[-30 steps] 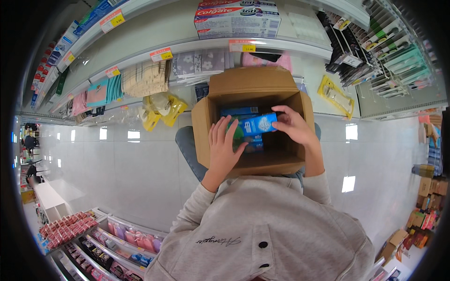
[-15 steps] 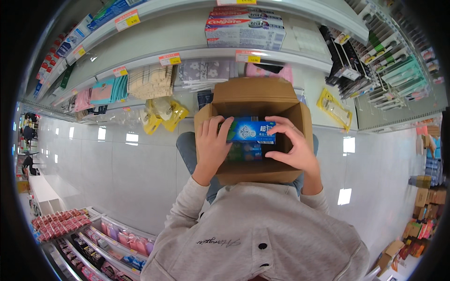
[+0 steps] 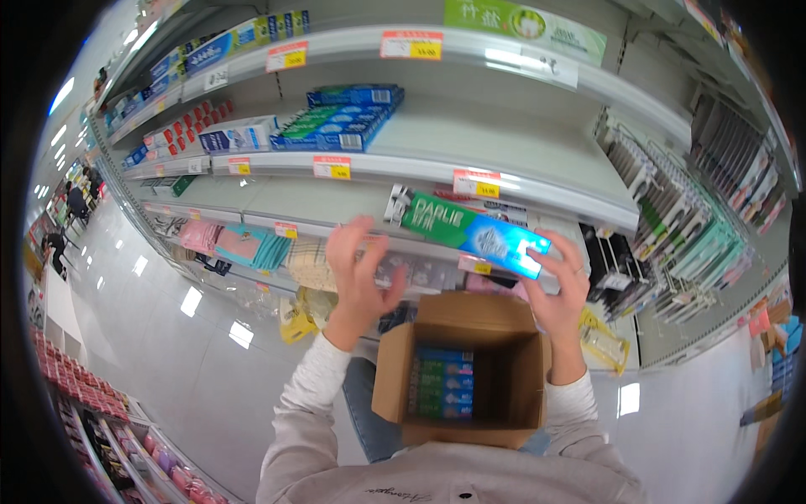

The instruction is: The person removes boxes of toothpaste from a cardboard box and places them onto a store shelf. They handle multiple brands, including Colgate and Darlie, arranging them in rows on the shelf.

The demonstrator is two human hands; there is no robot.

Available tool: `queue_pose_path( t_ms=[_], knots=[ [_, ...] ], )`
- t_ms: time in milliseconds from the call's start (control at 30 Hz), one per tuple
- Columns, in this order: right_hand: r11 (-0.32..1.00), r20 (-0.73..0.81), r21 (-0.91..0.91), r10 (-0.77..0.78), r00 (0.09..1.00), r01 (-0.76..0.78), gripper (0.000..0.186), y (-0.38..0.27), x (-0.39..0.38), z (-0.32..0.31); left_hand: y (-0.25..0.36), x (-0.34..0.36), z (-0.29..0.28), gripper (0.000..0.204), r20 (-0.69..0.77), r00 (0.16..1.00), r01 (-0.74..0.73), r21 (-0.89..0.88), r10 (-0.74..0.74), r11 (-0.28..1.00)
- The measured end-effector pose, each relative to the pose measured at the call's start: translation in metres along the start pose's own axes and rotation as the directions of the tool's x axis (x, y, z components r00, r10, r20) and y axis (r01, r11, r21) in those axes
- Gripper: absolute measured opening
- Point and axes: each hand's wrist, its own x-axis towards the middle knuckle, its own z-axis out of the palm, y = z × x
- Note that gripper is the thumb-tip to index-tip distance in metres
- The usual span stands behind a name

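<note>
A green and blue toothpaste box is raised above the carton, tilted down to the right, in front of the shelves. My right hand pinches its right end between thumb and fingers. Off its left end, my left hand is open with fingers apart, touching nothing I can see. Below both hands an open cardboard carton stands between my legs, flaps up. Several similar toothpaste boxes lie stacked along its left side.
On the middle shelf lie matching blue and green boxes, with white boxes to their left. A green box sits on the upper shelf. Folded towels fill the low shelf. Toothbrush packs hang at the right.
The toothpaste box has come up out of the carton toward the shelves. My left hand has let go of it, and my right hand now holds its end. The view has tipped up.
</note>
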Motion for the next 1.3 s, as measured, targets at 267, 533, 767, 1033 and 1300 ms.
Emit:
queue_pose_path(
  t_ms=[267, 533, 767, 1033, 1300],
  knots=[
    [0.989, -0.052, 0.121, 0.095, 0.994, -0.089, 0.035, 0.035, 0.106, 0.094, -0.114, 0.070, 0.040, 0.045, 0.073, 0.986, 0.122, 0.290, -0.149, 0.949],
    [0.944, 0.058, 0.267, 0.187, 0.981, -0.196, 0.033, 0.070, 0.183, 0.211, -0.137, 0.061, 0.064, 0.042, 0.100, 0.961, 0.191, 0.429, -0.256, 0.883],
    [0.983, 0.315, 0.087, 0.125, 0.941, -0.160, 0.043, 0.097, 0.214, 0.277, -0.139, 0.057, 0.072, 0.038, 0.069, 0.963, 0.210, 0.413, -0.260, 0.886],
    [0.960, 0.465, -0.273, 0.068, 0.883, 0.069, 0.054, 0.085, 0.220, 0.286, -0.143, 0.054, 0.069, 0.037, 0.031, 0.965, 0.228, 0.398, -0.262, 0.889],
    [0.987, 0.567, -0.105, 0.157, 0.809, -0.119, 0.060, 0.121, 0.226, 0.320, -0.141, 0.057, 0.073, 0.036, 0.035, 0.963, 0.238, 0.355, -0.268, 0.904]
  ],
)
